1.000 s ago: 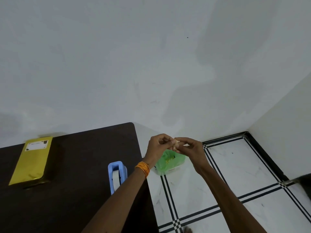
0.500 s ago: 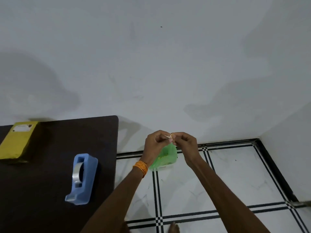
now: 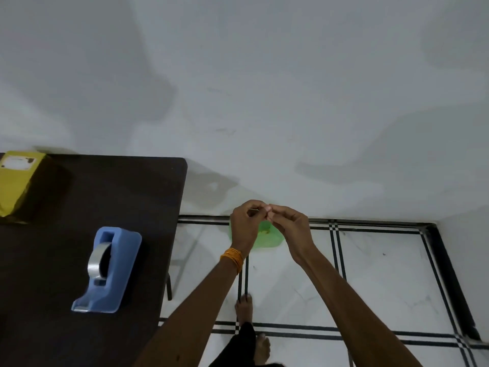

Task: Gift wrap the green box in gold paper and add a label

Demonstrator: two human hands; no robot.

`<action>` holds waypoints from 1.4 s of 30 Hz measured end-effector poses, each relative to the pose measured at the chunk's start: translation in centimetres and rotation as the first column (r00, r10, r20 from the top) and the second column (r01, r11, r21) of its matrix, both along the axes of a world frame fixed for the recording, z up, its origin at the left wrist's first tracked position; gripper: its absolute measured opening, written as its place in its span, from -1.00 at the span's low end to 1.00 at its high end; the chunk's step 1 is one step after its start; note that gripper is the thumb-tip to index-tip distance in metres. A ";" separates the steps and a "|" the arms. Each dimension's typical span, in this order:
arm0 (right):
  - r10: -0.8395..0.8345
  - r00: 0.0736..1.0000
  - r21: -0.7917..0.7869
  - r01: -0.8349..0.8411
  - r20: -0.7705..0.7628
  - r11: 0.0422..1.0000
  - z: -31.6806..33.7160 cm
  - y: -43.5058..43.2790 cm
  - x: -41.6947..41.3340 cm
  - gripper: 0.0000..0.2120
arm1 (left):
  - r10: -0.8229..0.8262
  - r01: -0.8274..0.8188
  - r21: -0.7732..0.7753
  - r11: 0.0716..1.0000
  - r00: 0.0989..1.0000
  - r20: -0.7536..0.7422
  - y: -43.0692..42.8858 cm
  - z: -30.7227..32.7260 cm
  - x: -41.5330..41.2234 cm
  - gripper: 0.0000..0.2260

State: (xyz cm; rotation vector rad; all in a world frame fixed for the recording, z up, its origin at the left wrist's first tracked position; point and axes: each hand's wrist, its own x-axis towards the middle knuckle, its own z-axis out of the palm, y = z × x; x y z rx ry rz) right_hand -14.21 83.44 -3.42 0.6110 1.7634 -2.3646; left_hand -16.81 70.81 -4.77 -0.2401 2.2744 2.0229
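Dark tabletop [image 3: 79,207] at left carries the gold-wrapped box [image 3: 18,186] at its far left edge, white label [image 3: 17,163] on top, and a blue tape dispenser [image 3: 108,268] nearer. Off the tabletop, over the tiled floor [image 3: 383,274] and a green bin [image 3: 267,238], left hand [image 3: 244,223] and right hand [image 3: 289,225] meet fingertip to fingertip, pinching something too small to identify. Orange bangles [image 3: 232,258] on left wrist.

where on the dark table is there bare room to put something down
Free: the stretch of dark table between the gold-wrapped box and the table's right edge, behind the blue tape dispenser; also the near-left part, left of the dispenser. Tightest is the gap between box and dispenser.
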 end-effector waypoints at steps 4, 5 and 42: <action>0.024 0.999 0.180 -0.018 -0.032 0.984 -3.9 0.6 -2.7 -0.86 | 0.033 -0.047 0.107 0.993 0.991 0.127 0.5 -3.4 -2.4 -0.98; 0.033 0.999 0.227 -0.025 -0.032 0.974 -4.7 0.7 -3.3 -0.88 | 0.043 -0.065 0.137 0.988 0.987 0.153 0.5 -4.1 -2.9 -0.97; 0.225 0.958 0.863 -0.262 0.178 0.431 -53.6 3.6 -11.1 -0.80 | -0.422 0.271 -0.869 0.414 0.903 0.080 -2.5 -50.4 -8.6 -0.43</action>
